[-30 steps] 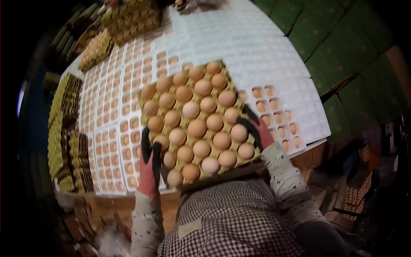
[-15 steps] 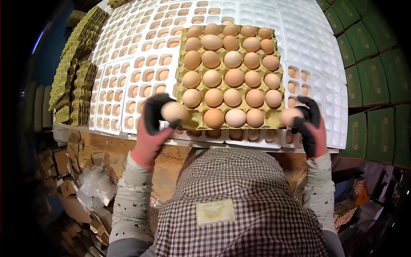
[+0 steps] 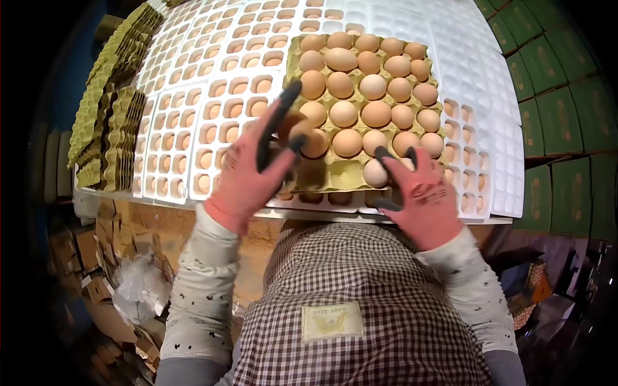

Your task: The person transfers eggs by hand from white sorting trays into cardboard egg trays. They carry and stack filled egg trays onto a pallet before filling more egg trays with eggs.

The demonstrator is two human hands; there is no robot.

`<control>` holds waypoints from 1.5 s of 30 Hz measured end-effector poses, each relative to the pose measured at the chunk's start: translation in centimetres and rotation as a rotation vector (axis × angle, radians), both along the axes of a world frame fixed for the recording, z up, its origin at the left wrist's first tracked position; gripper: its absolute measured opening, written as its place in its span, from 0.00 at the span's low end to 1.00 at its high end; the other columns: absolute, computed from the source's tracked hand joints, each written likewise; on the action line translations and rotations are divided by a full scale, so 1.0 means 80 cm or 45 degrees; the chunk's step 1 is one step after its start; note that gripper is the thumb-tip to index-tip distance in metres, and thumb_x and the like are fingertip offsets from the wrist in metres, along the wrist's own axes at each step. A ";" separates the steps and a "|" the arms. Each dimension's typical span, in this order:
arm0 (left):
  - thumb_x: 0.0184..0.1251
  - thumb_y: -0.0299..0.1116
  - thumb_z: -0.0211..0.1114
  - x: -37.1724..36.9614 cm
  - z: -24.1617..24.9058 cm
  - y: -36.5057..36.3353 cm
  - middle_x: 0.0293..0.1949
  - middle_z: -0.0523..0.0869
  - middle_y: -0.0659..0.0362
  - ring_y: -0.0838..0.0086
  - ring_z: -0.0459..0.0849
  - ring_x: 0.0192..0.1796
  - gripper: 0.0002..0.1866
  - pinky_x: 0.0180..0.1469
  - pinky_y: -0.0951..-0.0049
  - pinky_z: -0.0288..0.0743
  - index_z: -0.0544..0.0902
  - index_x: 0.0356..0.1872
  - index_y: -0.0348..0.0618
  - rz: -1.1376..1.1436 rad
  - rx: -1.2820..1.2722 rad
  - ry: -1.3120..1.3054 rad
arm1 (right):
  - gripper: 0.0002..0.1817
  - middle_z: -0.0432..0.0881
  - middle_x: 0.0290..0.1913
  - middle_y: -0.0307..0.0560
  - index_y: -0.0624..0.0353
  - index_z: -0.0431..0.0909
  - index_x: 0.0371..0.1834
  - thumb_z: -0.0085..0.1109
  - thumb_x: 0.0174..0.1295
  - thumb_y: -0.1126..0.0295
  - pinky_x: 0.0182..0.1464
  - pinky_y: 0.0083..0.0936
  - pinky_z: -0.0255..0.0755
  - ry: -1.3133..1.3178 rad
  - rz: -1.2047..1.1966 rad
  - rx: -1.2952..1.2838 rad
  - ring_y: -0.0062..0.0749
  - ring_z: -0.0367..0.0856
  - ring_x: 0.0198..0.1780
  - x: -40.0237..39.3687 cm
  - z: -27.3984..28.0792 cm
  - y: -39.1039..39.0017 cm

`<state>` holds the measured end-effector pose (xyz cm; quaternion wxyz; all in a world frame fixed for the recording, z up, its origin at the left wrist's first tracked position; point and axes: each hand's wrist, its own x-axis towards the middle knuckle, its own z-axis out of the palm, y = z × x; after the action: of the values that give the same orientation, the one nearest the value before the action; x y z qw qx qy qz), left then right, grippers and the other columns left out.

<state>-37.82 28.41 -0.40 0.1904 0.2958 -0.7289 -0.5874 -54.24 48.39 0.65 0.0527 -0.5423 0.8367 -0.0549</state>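
Observation:
A pulp tray [image 3: 346,176] of brown eggs lies on white egg trays. My left hand [image 3: 254,170], in a red glove with black fingertips, is over the tray's left edge, its fingers curled round a blurred egg [image 3: 291,126]. My right hand [image 3: 421,196], gloved alike, is at the tray's front right. Its finger and thumb are closed round the right side of a front-row egg [image 3: 374,173]. Two front-row cells left of that egg hold nothing. The right hand partly hides the front right corner.
White trays [image 3: 212,106] with eggs in their cells extend left and behind; white trays [image 3: 463,64] with bare cells are at the back right. Pulp trays [image 3: 122,138] are stacked at the left edge. Green boxes [image 3: 563,119] stand at the right, and clear plastic [image 3: 141,283] lies lower left.
The pulp tray has shifted right. My left hand has moved right and up, and my right hand left over the tray's front. An egg has left the second front-row cell.

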 end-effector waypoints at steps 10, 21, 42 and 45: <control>0.33 0.28 0.79 -0.018 -0.027 -0.014 0.57 0.77 0.46 0.55 0.85 0.44 0.32 0.44 0.62 0.80 0.85 0.50 0.51 -0.271 -1.221 -0.489 | 0.23 0.81 0.55 0.45 0.66 0.70 0.65 0.60 0.68 0.71 0.52 0.24 0.77 -2.212 -0.617 -0.934 0.25 0.80 0.52 -0.071 -0.044 0.105; 0.44 0.43 0.77 -0.367 -0.051 0.334 0.58 0.74 0.47 0.51 0.81 0.52 0.33 0.52 0.59 0.77 0.78 0.56 0.52 -1.050 -0.605 0.080 | 0.29 0.76 0.58 0.50 0.48 0.78 0.59 0.73 0.50 0.65 0.56 0.39 0.74 0.088 -0.657 -0.066 0.49 0.76 0.56 -0.285 -0.071 0.397; 0.55 0.34 0.67 -0.406 -0.040 0.315 0.62 0.71 0.44 0.47 0.70 0.62 0.32 0.64 0.53 0.65 0.72 0.63 0.38 -0.800 -0.489 0.405 | 0.23 0.76 0.58 0.55 0.68 0.74 0.59 0.53 0.57 0.85 0.63 0.35 0.69 -0.825 -0.786 -0.964 0.45 0.75 0.60 -0.360 -0.095 0.300; 0.50 0.41 0.75 -0.277 0.022 0.185 0.60 0.73 0.44 0.51 0.72 0.62 0.34 0.66 0.56 0.63 0.76 0.61 0.42 -0.613 -0.541 0.303 | 0.24 0.78 0.53 0.55 0.65 0.77 0.55 0.63 0.50 0.79 0.59 0.31 0.73 -0.854 -0.309 -0.659 0.43 0.80 0.54 -0.293 -0.026 0.210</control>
<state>-59.97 43.17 1.36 0.1876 -0.0016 -0.8565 -0.4808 -77.70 65.16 -1.45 0.1769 -0.3877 0.7896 -0.4415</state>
